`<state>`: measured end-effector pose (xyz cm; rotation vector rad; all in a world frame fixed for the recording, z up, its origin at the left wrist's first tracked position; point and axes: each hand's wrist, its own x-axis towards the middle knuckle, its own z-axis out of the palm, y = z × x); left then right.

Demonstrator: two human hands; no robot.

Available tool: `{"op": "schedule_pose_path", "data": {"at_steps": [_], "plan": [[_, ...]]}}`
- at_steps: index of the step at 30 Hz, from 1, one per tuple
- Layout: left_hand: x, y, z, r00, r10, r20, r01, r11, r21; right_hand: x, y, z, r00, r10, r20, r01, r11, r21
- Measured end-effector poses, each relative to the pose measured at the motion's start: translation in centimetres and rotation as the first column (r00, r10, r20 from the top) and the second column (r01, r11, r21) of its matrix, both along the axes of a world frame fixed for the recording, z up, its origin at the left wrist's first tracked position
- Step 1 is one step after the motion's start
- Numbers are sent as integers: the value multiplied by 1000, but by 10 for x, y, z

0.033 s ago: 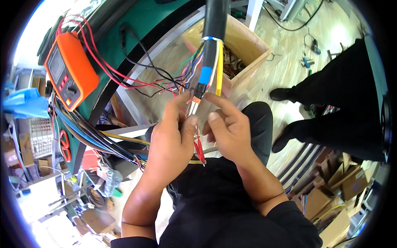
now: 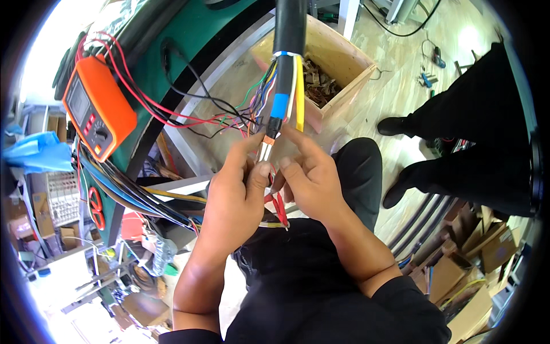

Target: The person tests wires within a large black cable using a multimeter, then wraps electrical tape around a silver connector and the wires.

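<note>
L hand (image 2: 232, 192) is pinching cable (image 2: 282, 80) tip; R hand (image 2: 312, 183) is curling alongside, grip unclear; cable's prob. handling stiff, best held nr blue tape (image 2: 279, 105).

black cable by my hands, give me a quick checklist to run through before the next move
1. Left hand and right hand both at the black cable's lower end: ok
2. Firm grip there: cannot tell, the fingers hide the contact
3. Blue tape on the cable, above the fingertips in the picture: ok
4. Thin wires clear of the cable: not ok, they bunch close on its left
5. Red clip attachment: cannot tell, partly hidden
6. Orange multimeter reading: cannot tell, too small
</note>
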<state>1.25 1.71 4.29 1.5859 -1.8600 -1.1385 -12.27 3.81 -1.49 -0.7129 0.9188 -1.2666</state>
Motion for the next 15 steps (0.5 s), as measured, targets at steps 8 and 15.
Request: {"op": "schedule_pose_path", "data": {"at_steps": [8,15], "plan": [[1,-6,5,989,-41,-143,57,992,114,-1,-21,-11,979,150,137,-152,988,5],[-3,-4,-2,964,-13,-266,48,991,124,7,-15,-14,981,-62,-181,56,998,-38]]}}
